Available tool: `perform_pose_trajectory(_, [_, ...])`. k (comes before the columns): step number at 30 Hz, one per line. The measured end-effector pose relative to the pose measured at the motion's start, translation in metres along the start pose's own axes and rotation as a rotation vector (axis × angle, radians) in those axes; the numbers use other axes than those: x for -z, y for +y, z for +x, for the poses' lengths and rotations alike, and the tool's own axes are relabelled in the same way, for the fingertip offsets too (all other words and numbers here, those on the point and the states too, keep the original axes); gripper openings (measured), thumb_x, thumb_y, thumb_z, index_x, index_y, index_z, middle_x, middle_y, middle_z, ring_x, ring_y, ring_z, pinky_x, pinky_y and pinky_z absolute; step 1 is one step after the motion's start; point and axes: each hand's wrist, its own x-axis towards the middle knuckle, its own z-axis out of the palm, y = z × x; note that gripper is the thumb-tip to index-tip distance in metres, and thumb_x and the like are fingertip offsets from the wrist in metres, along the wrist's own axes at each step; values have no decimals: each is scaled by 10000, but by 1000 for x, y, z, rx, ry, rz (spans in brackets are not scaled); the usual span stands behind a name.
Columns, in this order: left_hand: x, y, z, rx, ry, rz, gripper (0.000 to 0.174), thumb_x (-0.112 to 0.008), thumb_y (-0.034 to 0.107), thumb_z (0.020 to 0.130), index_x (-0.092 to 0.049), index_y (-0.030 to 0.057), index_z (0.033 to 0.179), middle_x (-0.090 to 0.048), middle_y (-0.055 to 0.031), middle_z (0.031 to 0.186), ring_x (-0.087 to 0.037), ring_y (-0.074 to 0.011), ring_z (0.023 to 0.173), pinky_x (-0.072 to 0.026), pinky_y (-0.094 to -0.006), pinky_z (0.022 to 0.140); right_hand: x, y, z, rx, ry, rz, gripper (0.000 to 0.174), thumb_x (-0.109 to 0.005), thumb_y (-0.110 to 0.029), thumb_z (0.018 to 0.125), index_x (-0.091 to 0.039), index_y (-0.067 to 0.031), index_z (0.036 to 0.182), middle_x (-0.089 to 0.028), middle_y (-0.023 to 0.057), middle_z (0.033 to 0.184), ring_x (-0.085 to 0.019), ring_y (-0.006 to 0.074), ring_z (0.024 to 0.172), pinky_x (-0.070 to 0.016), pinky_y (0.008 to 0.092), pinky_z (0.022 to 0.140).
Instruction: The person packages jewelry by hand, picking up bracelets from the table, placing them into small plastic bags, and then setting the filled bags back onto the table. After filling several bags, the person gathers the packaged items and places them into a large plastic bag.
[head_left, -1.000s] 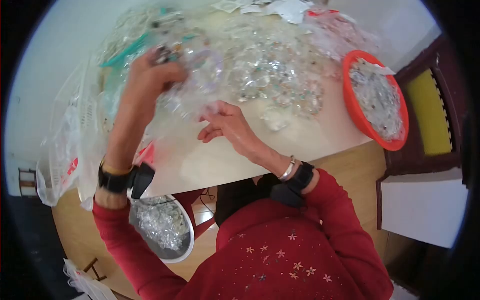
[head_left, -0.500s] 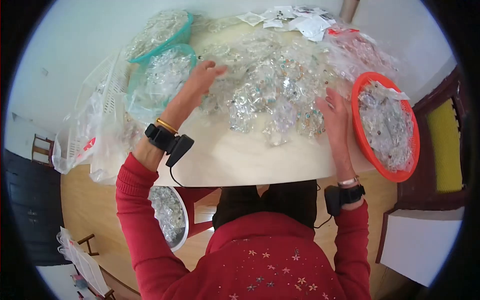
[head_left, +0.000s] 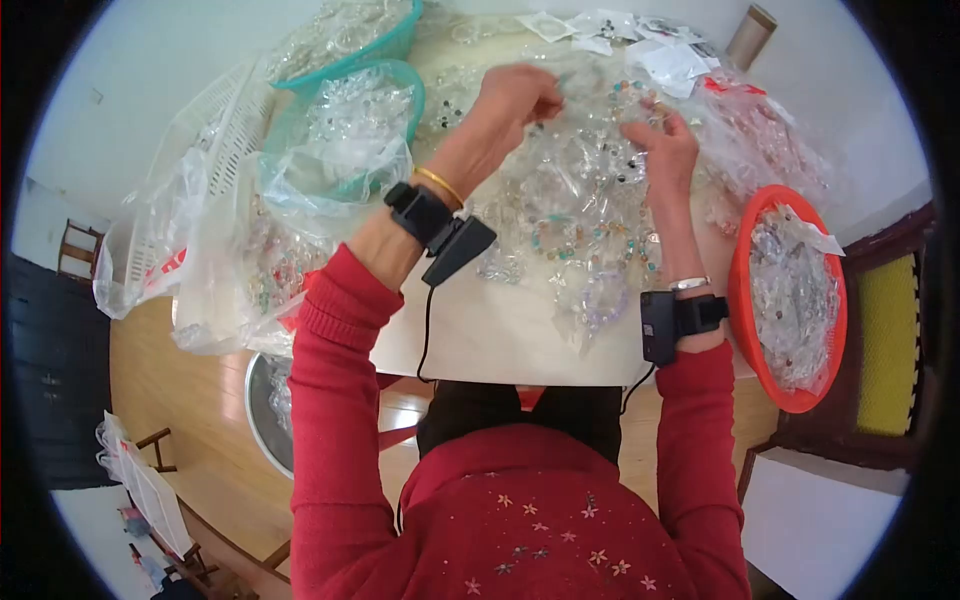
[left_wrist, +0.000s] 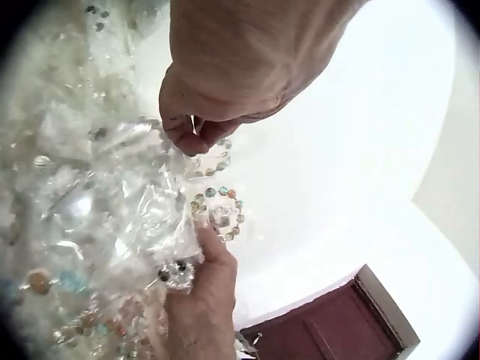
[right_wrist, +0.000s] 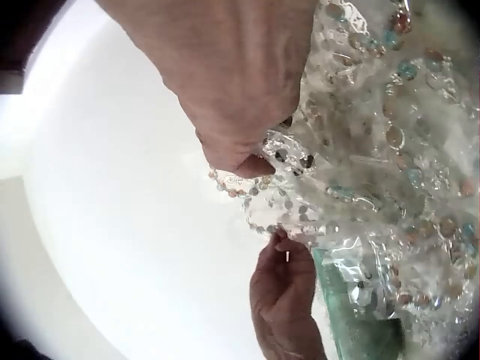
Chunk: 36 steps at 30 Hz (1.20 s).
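Over the pale tabletop (head_left: pixel 490 335), clear bagged bracelets (left_wrist: pixel 150 214) extend crosswise between left grip (head_left: pixel 512 98) and right grip (head_left: pixel 668 155), each pinching an edge.

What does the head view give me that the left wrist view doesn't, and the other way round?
Head only: the red basket, two teal baskets, the metal basin and the brown tube.
Left wrist only: a plain close look at the left hand, its fingertips pinched at the clear packets.
Both: both hands, packets, coloured beads.
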Motion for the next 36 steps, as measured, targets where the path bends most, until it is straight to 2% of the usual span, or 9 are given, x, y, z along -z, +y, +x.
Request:
perform_pose_trajectory(4, [-19, 26, 8, -54, -46, 7, 147, -601, -17, 730, -593, -35, 875, -591, -76, 797, -598, -188, 768, -487, -287, 675, 3, -24, -16, 101, -142, -118, 389, -686, -53, 669, -626, -24, 1053, -626, 91, 1034, -587, 169, 905, -459, 281, 800])
perform_pose_trajectory(7, [-27, 27, -39, -699, 201, 838, 166, -590, -6, 739, -602, -16, 904, -604, -88, 826, -603, -236, 756, -487, -332, 671, 19, -31, -44, 524, -63, -514, 381, -688, -64, 658, -631, -52, 1035, -604, 108, 1084, -564, 232, 985, -438, 327, 854])
perform_pose_trajectory(9, [-37, 1, -96, -1059, -115, 1003, 223, -584, 73, 722, -598, 32, 940, -582, -141, 933, -570, -302, 840, -455, -404, 718, 30, -30, -70, 734, -17, -704, 377, -690, -70, 653, -634, -65, 1025, -593, 117, 1108, -552, 264, 1024, -428, 350, 881])
perform_pose_trajectory(11, [-47, -27, -150, -861, -675, 1091, 271, -601, 134, 722, -584, 62, 983, -554, -122, 1023, -526, -285, 988, -422, -415, 836, 44, -28, -100, 574, -54, -602, 331, -677, -78, 683, -634, -67, 1010, -535, 142, 1202, -461, 319, 1155, -369, 393, 968])
perform_pose_trajectory(19, [-10, -54, -139, -957, -730, 1347, 293, -594, 141, 719, -601, 86, 1007, -518, -131, 1134, -453, -301, 1151, -385, -410, 953, 47, 7, -123, 648, -440, -925, 304, -616, -138, 777, -620, -99, 1078, -502, 126, 1252, -400, 319, 1218, -298, 478, 1008])
perform_pose_trajectory(25, [18, -39, -103, -636, -188, 990, 274, -535, -22, 743, -614, 57, 993, -619, -98, 931, -606, -283, 862, -508, -376, 752, 41, 17, -86, 608, -178, -1062, 302, -570, -171, 849, -597, -81, 1136, -495, 142, 1277, -424, 313, 1217, -292, 429, 1024])
perform_pose_trajectory(29, [19, -9, -126, -25, 122, 58, 210, -539, -5, 818, -603, 27, 1015, -641, -67, 844, -625, -176, 750, -528, -266, 682, 36, -6, -113, 617, -210, -700, 380, -559, -237, 857, -542, -77, 1201, -488, 149, 1267, -513, 348, 1100, -432, 428, 903])
perform_pose_trajectory(32, [16, -12, -150, 21, 127, -238, 99, -518, -2, 842, -583, -1, 917, -615, -65, 830, -599, -137, 708, -515, -248, 614, 14, -16, -142, -130, -427, 264, 458, -562, -284, 866, -489, -13, 1228, -508, 171, 1229, -584, 313, 994, -512, 358, 775])
perform_pose_trajectory(36, [20, -26, -166, 74, 127, -363, 120, -534, 23, 853, -582, 11, 963, -622, -66, 850, -606, -140, 729, -523, -247, 667, -13, -27, -157, -390, -470, 491, 513, -559, -304, 880, -441, 38, 1244, -521, 191, 1191, -611, 265, 916, -531, 332, 719])
